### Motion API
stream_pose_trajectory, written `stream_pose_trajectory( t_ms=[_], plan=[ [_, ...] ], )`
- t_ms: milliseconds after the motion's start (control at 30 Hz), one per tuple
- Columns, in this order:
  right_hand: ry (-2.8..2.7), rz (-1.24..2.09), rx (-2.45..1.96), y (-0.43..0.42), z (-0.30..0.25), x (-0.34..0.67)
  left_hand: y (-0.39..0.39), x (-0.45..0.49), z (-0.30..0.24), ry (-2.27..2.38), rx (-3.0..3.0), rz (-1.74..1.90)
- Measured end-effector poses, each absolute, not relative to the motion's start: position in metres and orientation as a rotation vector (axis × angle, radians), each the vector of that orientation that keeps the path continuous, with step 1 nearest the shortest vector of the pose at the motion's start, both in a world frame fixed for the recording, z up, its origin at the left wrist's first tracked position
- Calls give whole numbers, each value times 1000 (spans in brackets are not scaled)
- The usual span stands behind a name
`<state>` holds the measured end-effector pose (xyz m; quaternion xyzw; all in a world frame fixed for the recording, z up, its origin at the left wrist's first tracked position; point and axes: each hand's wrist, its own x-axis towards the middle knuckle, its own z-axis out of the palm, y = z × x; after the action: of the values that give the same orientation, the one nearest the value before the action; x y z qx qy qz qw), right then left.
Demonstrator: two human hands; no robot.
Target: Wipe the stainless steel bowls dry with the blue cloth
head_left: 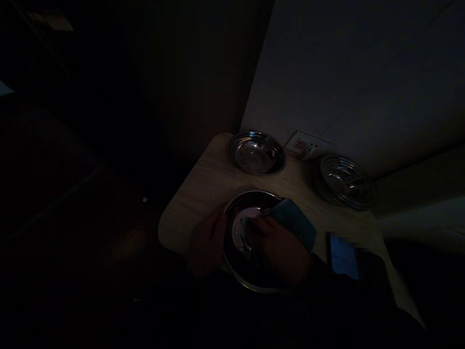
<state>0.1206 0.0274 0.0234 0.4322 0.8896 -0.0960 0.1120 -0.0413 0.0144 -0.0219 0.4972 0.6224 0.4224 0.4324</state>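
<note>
In dim light, a round shiny metal bowl [232, 247] sits near the front edge of a pale wooden table. My left hand [207, 240] is closed on the bowl's left rim, its thumb and fingers close together. Inside the bowl, my right hand [279, 247] presses down with bent fingers on a teal cloth [296, 223], part of which drapes over the right rim. The fingertips of that hand are partly lost in shadow.
Farther back on the wooden table [196, 194] stands another metal bowl [257, 152]. A stack of metal bowls [347, 182] is by the wall at right, near a wall socket [307, 144]. A lit phone [343, 257] lies beside my right forearm.
</note>
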Motion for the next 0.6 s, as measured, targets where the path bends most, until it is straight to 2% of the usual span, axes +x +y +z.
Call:
stream_pose_trajectory(
  t_ms=[133, 400, 600],
  plan=[
    [2560, -346, 1180, 19, 30, 117, 14, -41, -22, 1522, 1209, 1105],
    [2564, -281, 1315, 39, 29, 112, 14, -45, -20, 1517, 1303, 1070],
    [2611, -390, 1092, 26, 31, 119, 14, -40, -18, 1549, 1178, 1118]
  ],
)
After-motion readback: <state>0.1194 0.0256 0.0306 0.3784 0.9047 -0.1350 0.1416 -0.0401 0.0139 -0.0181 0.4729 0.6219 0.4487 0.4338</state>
